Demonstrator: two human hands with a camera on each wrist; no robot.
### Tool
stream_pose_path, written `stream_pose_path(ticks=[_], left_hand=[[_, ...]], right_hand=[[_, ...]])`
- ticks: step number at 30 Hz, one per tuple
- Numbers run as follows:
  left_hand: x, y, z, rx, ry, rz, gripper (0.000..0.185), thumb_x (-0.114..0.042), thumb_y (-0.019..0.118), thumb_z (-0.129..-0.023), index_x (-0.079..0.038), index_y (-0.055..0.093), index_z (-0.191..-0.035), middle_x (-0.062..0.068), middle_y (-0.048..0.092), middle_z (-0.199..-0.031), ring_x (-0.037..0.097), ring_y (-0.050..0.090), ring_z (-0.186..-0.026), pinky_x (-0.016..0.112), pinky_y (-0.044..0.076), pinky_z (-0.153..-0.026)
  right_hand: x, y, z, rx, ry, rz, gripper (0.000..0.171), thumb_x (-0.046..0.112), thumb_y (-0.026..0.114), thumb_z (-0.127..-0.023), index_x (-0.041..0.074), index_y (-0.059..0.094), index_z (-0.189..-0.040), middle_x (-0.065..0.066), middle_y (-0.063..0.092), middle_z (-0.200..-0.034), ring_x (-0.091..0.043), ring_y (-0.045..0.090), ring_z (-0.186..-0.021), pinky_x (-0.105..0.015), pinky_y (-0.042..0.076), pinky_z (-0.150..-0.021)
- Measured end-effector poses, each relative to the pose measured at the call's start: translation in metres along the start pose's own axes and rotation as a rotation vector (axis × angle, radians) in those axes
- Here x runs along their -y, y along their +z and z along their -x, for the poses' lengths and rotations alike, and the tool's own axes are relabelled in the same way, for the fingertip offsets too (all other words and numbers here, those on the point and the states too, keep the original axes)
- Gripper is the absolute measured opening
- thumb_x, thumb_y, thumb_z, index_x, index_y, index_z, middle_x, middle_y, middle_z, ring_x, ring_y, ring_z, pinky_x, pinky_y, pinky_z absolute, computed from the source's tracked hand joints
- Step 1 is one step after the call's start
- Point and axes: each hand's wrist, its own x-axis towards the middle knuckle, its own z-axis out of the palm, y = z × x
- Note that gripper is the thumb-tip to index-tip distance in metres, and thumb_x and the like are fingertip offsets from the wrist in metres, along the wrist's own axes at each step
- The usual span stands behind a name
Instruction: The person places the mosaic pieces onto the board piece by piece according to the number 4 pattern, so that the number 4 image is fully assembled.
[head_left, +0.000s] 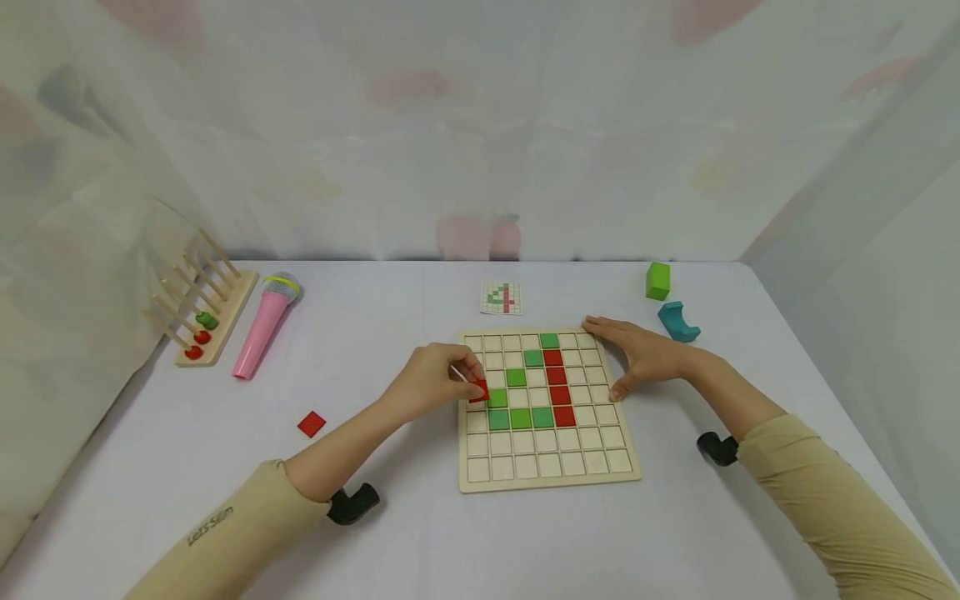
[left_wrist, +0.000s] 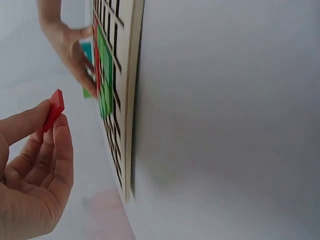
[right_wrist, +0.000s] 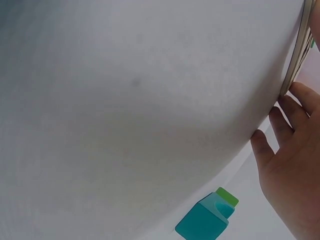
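Note:
My left hand (head_left: 433,379) pinches a red square tile (left_wrist: 54,111) between thumb and fingers, above the left side of a wooden grid board (head_left: 525,468). Green tiles (head_left: 516,377) form a diagonal and a short row on the board, and red tiles (head_left: 557,376) stand in a column beside them. My right hand (head_left: 643,352) rests with spread fingers along the board's right edge, thumb and fingertips touching it. Another red tile (head_left: 311,424) lies on the table left of my left forearm.
Behind the board lies a small pattern card (head_left: 501,297). A pink toy microphone (head_left: 262,333) and a wooden peg stand (head_left: 232,308) with red and green pieces are at the left. At the back right are a green block (head_left: 657,282) and a teal curved block (head_left: 678,322).

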Motion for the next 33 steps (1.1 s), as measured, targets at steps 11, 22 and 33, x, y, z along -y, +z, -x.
stream_pose_path(ticks=[11,22,33], left_hand=[[-0.026,0.053,-0.009,0.095,0.094,0.058,0.012,-0.005,0.078,-0.080,-0.011,0.072,-0.089,0.002,0.072,-0.085,0.006,0.062,-0.073,0.019,0.051,-0.070],[-0.048,0.083,-0.018,0.141,0.145,0.073,0.010,0.000,0.077,-0.079,-0.008,0.072,-0.084,0.004,0.074,-0.083,0.003,0.062,-0.070,0.015,0.051,-0.068],[-0.047,0.103,-0.025,0.113,0.136,-0.053,0.010,-0.002,0.077,-0.078,-0.009,0.070,-0.077,0.000,0.070,-0.069,0.001,0.053,-0.058,0.014,0.045,-0.055]], right_hand=[[0.001,-0.001,0.000,-0.001,0.000,-0.002,0.119,0.045,0.088,-0.066,0.004,0.022,-0.156,-0.021,0.016,-0.165,-0.046,0.012,-0.152,-0.067,0.016,-0.119],[0.001,0.000,0.002,-0.002,0.010,-0.002,0.117,0.045,0.087,-0.066,0.006,0.023,-0.156,-0.020,0.016,-0.165,-0.046,0.012,-0.152,-0.068,0.016,-0.118],[-0.002,0.001,0.001,-0.008,-0.010,0.003,0.120,0.048,0.087,-0.065,0.006,0.023,-0.157,-0.019,0.016,-0.165,-0.046,0.012,-0.152,-0.068,0.015,-0.118]])
